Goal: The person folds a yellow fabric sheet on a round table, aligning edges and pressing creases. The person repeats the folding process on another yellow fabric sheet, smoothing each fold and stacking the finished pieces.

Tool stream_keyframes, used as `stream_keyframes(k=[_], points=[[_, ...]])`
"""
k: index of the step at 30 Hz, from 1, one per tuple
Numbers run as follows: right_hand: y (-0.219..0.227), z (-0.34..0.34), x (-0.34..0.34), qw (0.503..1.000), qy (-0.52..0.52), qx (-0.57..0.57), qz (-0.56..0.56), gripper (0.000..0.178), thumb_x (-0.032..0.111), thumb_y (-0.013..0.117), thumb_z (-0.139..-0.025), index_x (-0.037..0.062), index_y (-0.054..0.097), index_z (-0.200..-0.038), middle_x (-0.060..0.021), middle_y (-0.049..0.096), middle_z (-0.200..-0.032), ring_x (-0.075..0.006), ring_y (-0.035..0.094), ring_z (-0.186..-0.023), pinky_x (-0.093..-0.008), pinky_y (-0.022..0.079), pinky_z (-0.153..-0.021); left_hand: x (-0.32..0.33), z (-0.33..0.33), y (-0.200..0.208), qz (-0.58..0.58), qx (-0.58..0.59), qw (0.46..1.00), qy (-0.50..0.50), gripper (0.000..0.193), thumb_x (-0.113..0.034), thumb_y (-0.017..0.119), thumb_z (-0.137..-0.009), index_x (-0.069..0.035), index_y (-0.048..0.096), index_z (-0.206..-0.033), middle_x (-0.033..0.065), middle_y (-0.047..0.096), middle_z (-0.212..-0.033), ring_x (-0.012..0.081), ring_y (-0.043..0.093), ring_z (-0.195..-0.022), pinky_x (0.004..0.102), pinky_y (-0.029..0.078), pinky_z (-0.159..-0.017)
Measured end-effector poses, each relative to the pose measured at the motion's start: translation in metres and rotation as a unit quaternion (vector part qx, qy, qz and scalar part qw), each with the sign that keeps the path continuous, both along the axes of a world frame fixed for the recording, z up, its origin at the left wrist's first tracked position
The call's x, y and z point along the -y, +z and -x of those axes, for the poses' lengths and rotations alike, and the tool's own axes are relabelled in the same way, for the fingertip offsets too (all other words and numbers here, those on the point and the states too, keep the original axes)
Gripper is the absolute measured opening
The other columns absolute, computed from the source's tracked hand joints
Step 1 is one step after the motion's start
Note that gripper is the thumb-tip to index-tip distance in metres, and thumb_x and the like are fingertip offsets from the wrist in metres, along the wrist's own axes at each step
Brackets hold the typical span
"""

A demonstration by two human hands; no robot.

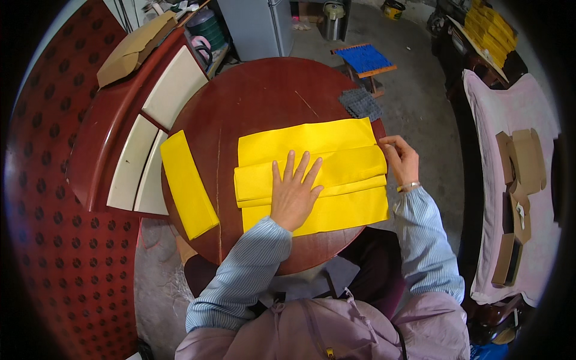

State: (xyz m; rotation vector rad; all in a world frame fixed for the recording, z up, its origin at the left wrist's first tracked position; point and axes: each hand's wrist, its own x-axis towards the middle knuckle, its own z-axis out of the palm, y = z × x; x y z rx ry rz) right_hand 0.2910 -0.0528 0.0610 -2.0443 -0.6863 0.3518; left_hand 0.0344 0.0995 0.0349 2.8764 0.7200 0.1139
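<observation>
A yellow cloth-like piece [324,135], possibly a flat bag, lies spread on the round dark red table [258,90], with folded layers running across its middle. My left hand [295,192] presses flat on those layers, fingers spread. At the right edge my right hand [403,159] is closed, thumb and finger pinching the cloth at the upper corner of the folded band. To the left lies a second yellow piece [189,186], folded into a long narrow strip, apart from both hands.
A dark grey cloth [360,104] rests at the table's far right rim. Beyond it stands a blue-topped folding stool [366,60]. A red cabinet with cream drawers [171,78] adjoins the table's left side. Opened cardboard boxes [528,162] lie on the pink-covered surface [486,240] at right.
</observation>
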Motion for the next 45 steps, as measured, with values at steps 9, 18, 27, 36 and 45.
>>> stream_keyframes(k=[9,18,27,36,45], points=[[-0.021,0.106,-0.03,0.891,0.227,0.364,0.149,0.061,0.041,0.056,-0.111,0.0125,0.047,-0.164,-0.0111,0.042,-0.172,-0.0311,0.034,-0.162,-0.047,0.021,-0.134,-0.001,0.001,-0.008,-0.018,-0.005,1.0,-0.009,0.07,-0.056,0.05,-0.112,-0.028,0.032,-0.172,0.0096,0.02,-0.182,0.0344,0.009,-0.169,0.0696,0.001,-0.131],[-0.05,0.097,-0.004,0.883,0.129,0.347,0.287,0.082,0.063,0.041,-0.111,0.0105,0.026,-0.173,-0.0127,0.019,-0.182,-0.0297,0.015,-0.169,-0.0482,0.008,-0.137,-0.03,0.06,-0.02,-0.019,0.031,0.984,0.174,0.093,-0.062,0.057,-0.106,-0.006,0.024,-0.172,0.0194,0.016,-0.181,0.0347,0.007,-0.169,0.0543,0.005,-0.136],[-0.021,0.109,0.001,0.868,0.162,0.444,0.155,0.059,0.034,0.067,-0.104,0.0124,0.055,-0.157,-0.0149,0.044,-0.17,-0.0345,0.036,-0.16,-0.0591,0.019,-0.132,-0.028,0.065,-0.013,-0.058,0.085,0.987,0.125,0.065,-0.039,0.066,-0.106,-0.015,0.046,-0.162,0.0185,0.028,-0.176,0.0369,0.016,-0.167,0.0579,0.008,-0.136],[0.001,0.125,-0.054,0.902,0.213,0.365,0.093,0.022,0.006,0.071,-0.098,0.0085,0.078,-0.118,-0.0095,0.073,-0.115,-0.0292,0.063,-0.103,-0.0415,0.051,-0.093,-0.023,0.057,-0.01,-0.038,0.239,0.97,0.003,0.027,0.003,0.07,-0.092,-0.009,0.076,-0.116,0.012,0.065,-0.124,0.0346,0.057,-0.129,0.05,0.041,-0.118],[0.001,0.135,-0.081,0.897,0.294,0.33,0.032,0.032,0.002,0.078,-0.086,0.0104,0.08,-0.117,-0.0089,0.073,-0.111,-0.0289,0.065,-0.104,-0.0416,0.055,-0.087,-0.006,0.077,-0.012,-0.051,0.287,0.954,0.067,0.03,0.001,0.068,-0.086,-0.009,0.073,-0.114,0.0099,0.063,-0.113,0.0321,0.059,-0.114,0.0464,0.044,-0.098]])
